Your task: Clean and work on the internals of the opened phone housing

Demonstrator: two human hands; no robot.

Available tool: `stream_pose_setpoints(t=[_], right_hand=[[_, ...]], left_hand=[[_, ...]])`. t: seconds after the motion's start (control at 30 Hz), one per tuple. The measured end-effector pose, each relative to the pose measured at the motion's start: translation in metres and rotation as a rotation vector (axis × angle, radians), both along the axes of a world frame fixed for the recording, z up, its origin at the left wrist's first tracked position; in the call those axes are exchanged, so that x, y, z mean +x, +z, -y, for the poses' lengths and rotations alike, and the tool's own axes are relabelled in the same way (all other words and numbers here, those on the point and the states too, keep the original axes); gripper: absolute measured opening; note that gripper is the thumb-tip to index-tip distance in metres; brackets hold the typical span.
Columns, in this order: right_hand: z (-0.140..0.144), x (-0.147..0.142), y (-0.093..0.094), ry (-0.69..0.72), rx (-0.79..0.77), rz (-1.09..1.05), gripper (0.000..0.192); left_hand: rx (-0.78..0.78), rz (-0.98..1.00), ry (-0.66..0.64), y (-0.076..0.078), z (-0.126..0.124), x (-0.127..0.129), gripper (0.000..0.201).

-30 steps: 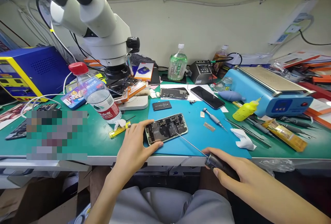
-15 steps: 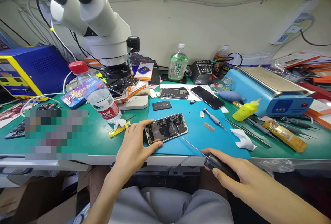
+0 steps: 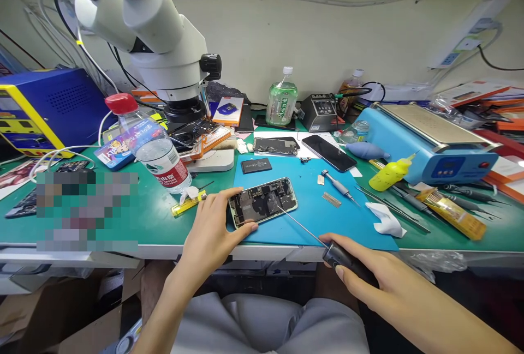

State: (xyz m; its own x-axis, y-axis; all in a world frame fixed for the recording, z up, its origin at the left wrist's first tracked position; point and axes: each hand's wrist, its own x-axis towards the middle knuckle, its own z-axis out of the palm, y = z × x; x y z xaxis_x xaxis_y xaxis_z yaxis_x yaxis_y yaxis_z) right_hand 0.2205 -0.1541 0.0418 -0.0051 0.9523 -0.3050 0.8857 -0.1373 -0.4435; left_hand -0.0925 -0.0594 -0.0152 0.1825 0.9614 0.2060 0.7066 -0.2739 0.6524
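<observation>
Left hand (image 3: 213,228) clamps one opened phone (image 3: 262,201); right hand (image 3: 368,275) grips one screwdriver (image 3: 323,242). Farther off, two bottles (image 3: 153,147), two more phones (image 3: 327,152).

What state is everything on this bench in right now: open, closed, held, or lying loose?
Opened phone: back off, insides showing, flat on blue mat.
Left hand: gripping the phone's left end.
Right hand: closed around the screwdriver.
Screwdriver: held, tip inside the phone.
Red-capped bottle: capped, leaning.
Green bottle: capped, upright.
Black phone: screen dark, lying loose.
Yellow squeeze bottle: lying tilted.
</observation>
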Motion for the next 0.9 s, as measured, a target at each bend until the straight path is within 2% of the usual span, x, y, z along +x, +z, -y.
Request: stream_pose_setpoints(t=[0.9], right_hand=[[-0.0017,-0.0017,0.0001,0.026,-0.011,0.048,0.067]], left_hand=[[0.020,-0.010,0.002,-0.0023,0.0000,-0.0015,0.060]])
